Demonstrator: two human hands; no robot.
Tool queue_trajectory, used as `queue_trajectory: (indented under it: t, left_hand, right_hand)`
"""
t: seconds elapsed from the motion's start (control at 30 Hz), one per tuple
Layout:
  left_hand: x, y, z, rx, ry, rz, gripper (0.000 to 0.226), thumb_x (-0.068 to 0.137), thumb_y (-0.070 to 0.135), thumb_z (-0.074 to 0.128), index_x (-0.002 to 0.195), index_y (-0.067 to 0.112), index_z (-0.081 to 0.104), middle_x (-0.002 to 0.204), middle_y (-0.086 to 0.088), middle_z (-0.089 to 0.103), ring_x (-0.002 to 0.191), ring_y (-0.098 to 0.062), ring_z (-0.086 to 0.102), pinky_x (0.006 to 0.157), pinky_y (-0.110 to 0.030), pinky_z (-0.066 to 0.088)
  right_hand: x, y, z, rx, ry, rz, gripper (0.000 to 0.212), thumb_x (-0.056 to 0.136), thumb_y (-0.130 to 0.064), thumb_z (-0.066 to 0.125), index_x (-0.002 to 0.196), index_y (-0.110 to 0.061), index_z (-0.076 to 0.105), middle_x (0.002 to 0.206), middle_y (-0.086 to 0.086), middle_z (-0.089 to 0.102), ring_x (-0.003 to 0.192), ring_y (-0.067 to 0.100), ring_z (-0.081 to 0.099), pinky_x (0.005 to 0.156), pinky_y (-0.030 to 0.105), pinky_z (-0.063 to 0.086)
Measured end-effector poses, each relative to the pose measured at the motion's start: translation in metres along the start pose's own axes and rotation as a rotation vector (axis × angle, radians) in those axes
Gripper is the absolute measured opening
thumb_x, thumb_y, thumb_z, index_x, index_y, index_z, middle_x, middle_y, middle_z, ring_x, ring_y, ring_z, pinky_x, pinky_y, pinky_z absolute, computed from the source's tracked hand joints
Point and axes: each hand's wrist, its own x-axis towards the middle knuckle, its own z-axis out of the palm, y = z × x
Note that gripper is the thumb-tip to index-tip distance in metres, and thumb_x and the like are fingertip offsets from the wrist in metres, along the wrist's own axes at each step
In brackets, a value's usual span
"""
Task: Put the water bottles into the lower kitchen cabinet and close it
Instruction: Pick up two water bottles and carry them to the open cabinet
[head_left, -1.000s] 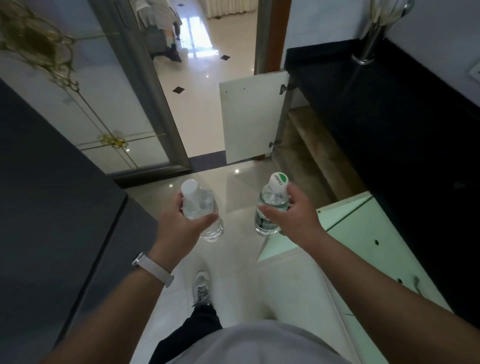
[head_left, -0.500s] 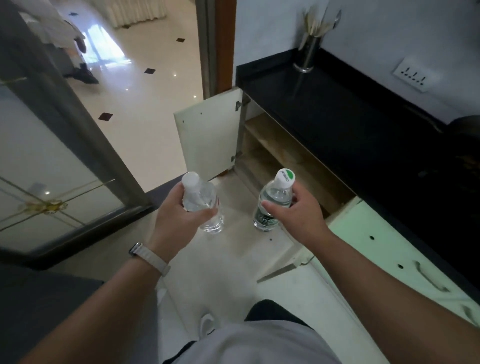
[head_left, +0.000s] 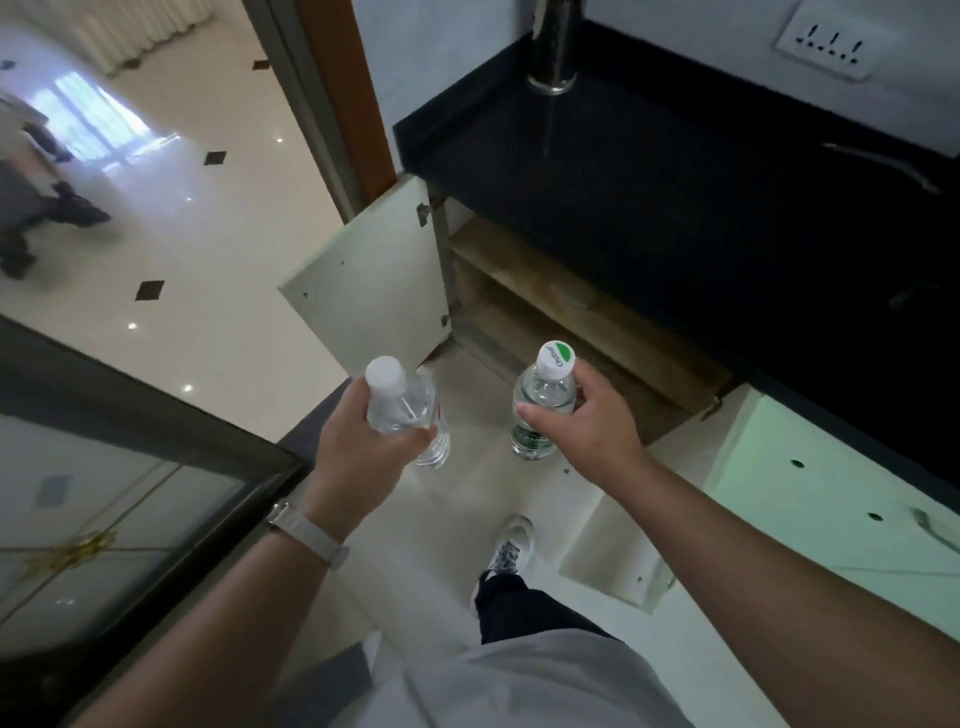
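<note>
Carrying one bottle in each hand, the person stands facing the open cabinet under the black counter. The left hand has fingers and thumb wrapped round the body of the plain-capped bottle, which leans with its cap toward the camera. The right hand grips the green-capped bottle round its shoulder, just under the cap, so that it hangs close to upright. Both bottles are in the air over the floor, near the cabinet's mouth and not yet inside.

The far door and the near door both stand swung out, with the opening between them. The step now is most likely the reach in, and it should go well if the person lowers the body first, since the opening sits low beneath the counter's edge. The green-capped bottle lies closer to the opening, so it makes sense to place it first, upright and well back on the bottom board. The right forearm should stay off the edge of the near door. The plain-capped bottle wants righting before it goes down just beside the other. Each grip should loosen only once the base sits flat. A bottle left at the front lip could be knocked over when the doors swing shut.
</note>
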Motion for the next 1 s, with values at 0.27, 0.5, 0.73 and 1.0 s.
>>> queue_trajectory:
  t: [0.27,0.5,0.73,1.0]
  left_hand:
    - [0.087,0.034,0.017,0.103,-0.098,0.042,0.049,0.073,0.014,0.088,0.114,0.026,0.064,0.103,0.006,0.071,0.095,-0.008,0.066,0.076,-0.022,0.048]
    - [0.142,0.050,0.045,0.060,-0.221,0.020,0.055,0.066,0.020,0.090,0.108,0.042,0.063,0.104,0.006,0.072,0.099,-0.015,0.070,0.089,-0.047,0.058]
    - [0.204,0.064,0.080,0.187,-0.514,0.124,0.049,0.073,0.017,0.086,0.110,0.033,0.060,0.100,0.008,0.070,0.094,-0.011,0.067,0.079,-0.030,0.053]
    - [0.269,0.073,0.113,0.202,-0.946,0.224,0.047,0.072,0.001,0.084,0.096,0.034,0.060,0.085,0.028,0.070,0.081,0.009,0.066,0.065,-0.009,0.049]
  right_hand:
    - [0.077,-0.009,-0.003,0.037,0.013,0.036,0.036,0.070,-0.038,0.083,0.097,-0.047,0.059,0.091,-0.022,0.067,0.085,0.002,0.065,0.083,0.037,0.057]
    - [0.101,-0.006,-0.020,0.076,0.151,0.162,0.041,0.072,-0.036,0.085,0.102,-0.042,0.056,0.094,-0.021,0.064,0.087,-0.005,0.061,0.075,0.014,0.046]
    - [0.110,0.005,-0.026,0.089,0.357,0.341,0.046,0.072,-0.037,0.084,0.102,-0.046,0.051,0.107,-0.014,0.063,0.094,0.001,0.060,0.081,0.021,0.049]
    - [0.121,-0.005,0.000,0.119,0.628,0.555,0.042,0.072,-0.040,0.082,0.094,-0.053,0.049,0.101,-0.021,0.064,0.090,-0.005,0.060,0.075,0.020,0.049]
